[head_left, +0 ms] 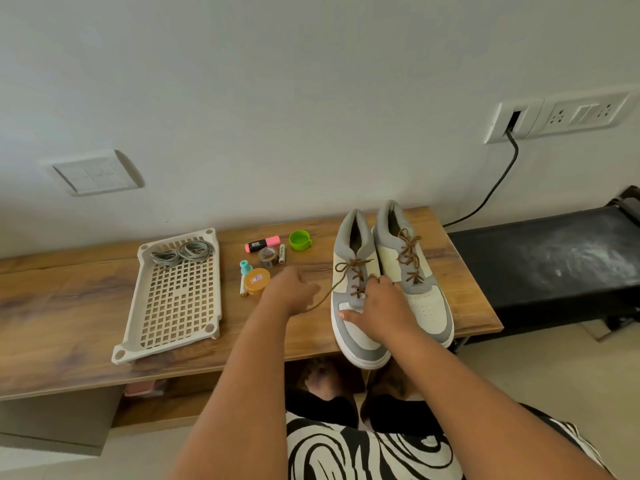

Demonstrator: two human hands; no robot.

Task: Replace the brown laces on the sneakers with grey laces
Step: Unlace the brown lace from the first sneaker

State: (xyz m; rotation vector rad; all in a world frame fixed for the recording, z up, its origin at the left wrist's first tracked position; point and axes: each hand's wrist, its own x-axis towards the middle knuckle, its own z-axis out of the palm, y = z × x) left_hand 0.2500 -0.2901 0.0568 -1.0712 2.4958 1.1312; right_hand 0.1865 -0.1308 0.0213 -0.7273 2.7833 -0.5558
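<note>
The left hand pinches a brown lace pulled sideways from the left sneaker, while the right hand rests spread on its toe. Grey laces lie coiled in the tray; a tape roll, highlighter and green cap sit between.

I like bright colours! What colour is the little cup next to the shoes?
The small cup is bright green, seen clearly in the head view, standing on the wooden table left of the sneakers.
</note>
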